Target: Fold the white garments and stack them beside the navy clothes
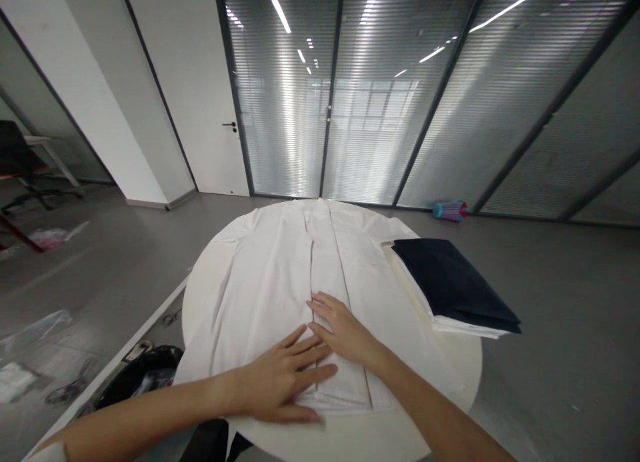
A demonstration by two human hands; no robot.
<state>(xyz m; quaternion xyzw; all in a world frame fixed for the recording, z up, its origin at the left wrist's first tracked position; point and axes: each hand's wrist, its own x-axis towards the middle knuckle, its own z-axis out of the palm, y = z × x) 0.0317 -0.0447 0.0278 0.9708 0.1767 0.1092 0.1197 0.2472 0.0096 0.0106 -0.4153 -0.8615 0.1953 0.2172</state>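
A white shirt (270, 269) lies spread over a round white table (473, 365), its collar at the far edge and its hem toward me. The front opening runs down the middle. My left hand (287, 375) lies on the lower front with fingers spread, near the hem. My right hand (345, 329) rests flat over the front opening, fingers apart, its fingertips close to those of my left hand. Neither hand grips anything. To the right sits a folded stack with a dark navy garment (450, 279) on top and white cloth (465, 327) beneath.
A black bin (145, 375) stands on the floor at the left of the table. Clear plastic wrapping (35, 335) lies farther left. A blue and pink bundle (450, 211) is by the glass wall. An office chair (25, 162) stands far left.
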